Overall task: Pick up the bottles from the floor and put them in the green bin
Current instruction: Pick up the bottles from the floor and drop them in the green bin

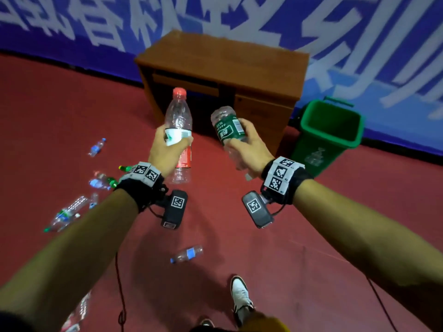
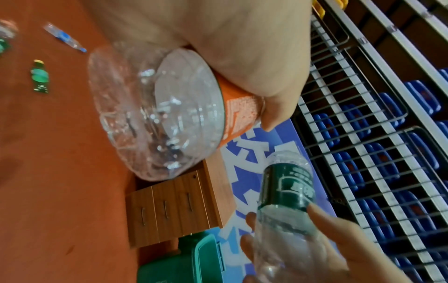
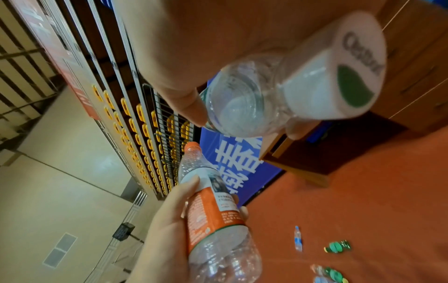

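A dark red sports floor [image 1: 275, 271] runs up to a blue banner wall with large white characters [image 1: 239, 17], against which stands a brown wooden cabinet [image 1: 223, 61]; just to its right an open green plastic bin [image 1: 309, 142] waits on the floor with nothing visible inside. The left hand [image 1: 165, 152] has its grip wrapped round the middle of an upright clear plastic bottle with a red cap and a red-and-white label [image 1: 178, 116], and the right hand [image 1: 249, 149] has its grip round a tilted clear plastic bottle with a dark green label [image 1: 226, 127], whose base points up and away from the wrist. Both bottles are in the air in front of the cabinet, left of the bin and not yet over its mouth. The likely trouble is a miss: the bin opening is narrow, the bottles look empty and light, and a toss from here could strike the rim and bounce back onto the floor, or knock the light bin askew. Dropping both together could also make them collide at the mouth. Thin, crushable walls may buckle under a tight grip and slip. A dark cable [image 1: 121, 295] trails on the floor near the white shoe [image 1: 241, 297], a snag risk when stepping. Counted: two bottles in hand; one bin; one cabinet; on the floor roughly seven more clear bottles, among them a blue-labelled one by the feet [image 1: 188, 254], another farther left [image 1: 97, 147], and a cluster with green caps [image 1: 67, 213] too blurred to count exactly.
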A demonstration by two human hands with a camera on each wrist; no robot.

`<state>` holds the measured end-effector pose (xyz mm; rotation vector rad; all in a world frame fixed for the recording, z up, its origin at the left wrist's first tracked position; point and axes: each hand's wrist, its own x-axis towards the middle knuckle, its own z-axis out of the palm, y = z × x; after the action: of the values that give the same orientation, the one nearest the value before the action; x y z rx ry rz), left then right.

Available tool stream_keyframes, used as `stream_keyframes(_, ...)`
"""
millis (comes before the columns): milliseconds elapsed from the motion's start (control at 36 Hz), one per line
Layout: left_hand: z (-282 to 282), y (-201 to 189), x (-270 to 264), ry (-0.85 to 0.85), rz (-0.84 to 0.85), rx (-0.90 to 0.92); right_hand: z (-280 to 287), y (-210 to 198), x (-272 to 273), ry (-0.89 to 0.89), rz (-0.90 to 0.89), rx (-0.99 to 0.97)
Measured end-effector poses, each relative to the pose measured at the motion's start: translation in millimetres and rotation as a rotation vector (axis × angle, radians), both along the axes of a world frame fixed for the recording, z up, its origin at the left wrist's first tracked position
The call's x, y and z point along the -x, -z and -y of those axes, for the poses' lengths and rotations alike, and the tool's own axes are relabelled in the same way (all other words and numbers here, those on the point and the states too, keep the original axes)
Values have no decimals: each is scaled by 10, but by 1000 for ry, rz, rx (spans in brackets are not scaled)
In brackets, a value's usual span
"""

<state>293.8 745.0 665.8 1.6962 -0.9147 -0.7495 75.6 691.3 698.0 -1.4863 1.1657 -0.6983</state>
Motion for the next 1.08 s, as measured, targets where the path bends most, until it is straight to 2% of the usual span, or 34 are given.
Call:
stream_keyframes(56, 4, -88, 116, 26, 97, 4, -43, -92, 181, 5, -74, 73)
stream_keyframes(222, 10, -329, 501, 164, 452, -79, -189, -278, 828, -89, -546, 446)
stream_keyframes(333, 148, -415, 759, 249, 744, -169, -144, -317, 1241, -133, -773, 571)
stream_keyframes(500, 543, -488, 1303, 344, 1173, -176, 210, -369, 1815, -148, -990, 757)
stream_keyframes(694, 1125, -428, 2067, 401, 1508, -167, 663, -289, 2700, -233, -1179, 854)
stream_keyframes(917, 1746, -483, 2888, 447, 1545, -209, 1212, -202, 3588, -194, -1196, 781)
stream_keyframes(1000, 1915, -427, 3126, 482, 1510, -196, 1397, -185, 3797, -193, -1175, 779)
stream_keyframes(1083, 2111, -321, 3259, 521, 1548, -197, 1611, -147, 3909, -196, -1154, 770)
